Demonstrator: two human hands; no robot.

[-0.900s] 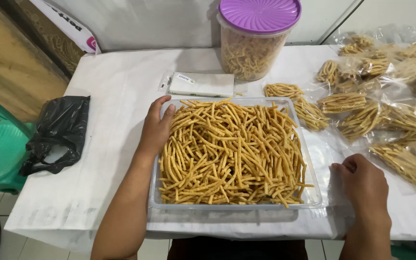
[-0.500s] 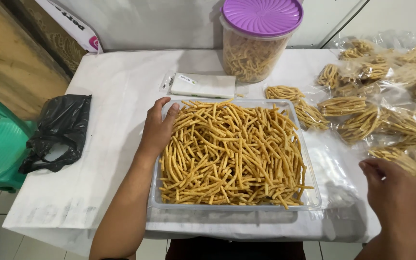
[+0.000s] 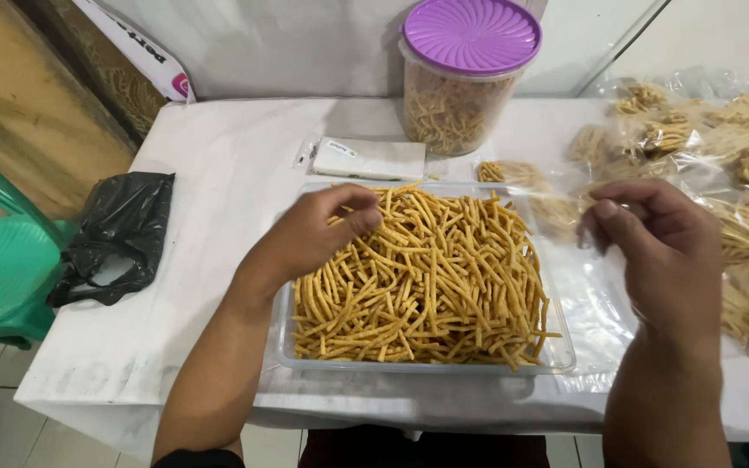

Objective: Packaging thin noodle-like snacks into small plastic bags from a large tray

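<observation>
White cloth covers the counter (image 3: 218,173), where a clear tray (image 3: 565,354) of snack sticks (image 3: 426,277) sits at the near edge. Left hand (image 3: 318,230) rests on the sticks, fingers curled narrow; right hand (image 3: 652,247) pinches a clear bag (image 3: 595,303) beside the tray.

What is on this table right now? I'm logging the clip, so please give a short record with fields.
Left hand: over the near-left part of the tray, fingers curled onto the sticks
Right hand: raised beside the tray, pinching a clear plastic bag
Tray: clear, rectangular, heaped with fried snack sticks
Jar: clear, purple lid, sticks inside, behind the tray
Filled bags: many, at the right
Flat white packet: between jar and tray
Black bag: at the table's left edge
</observation>
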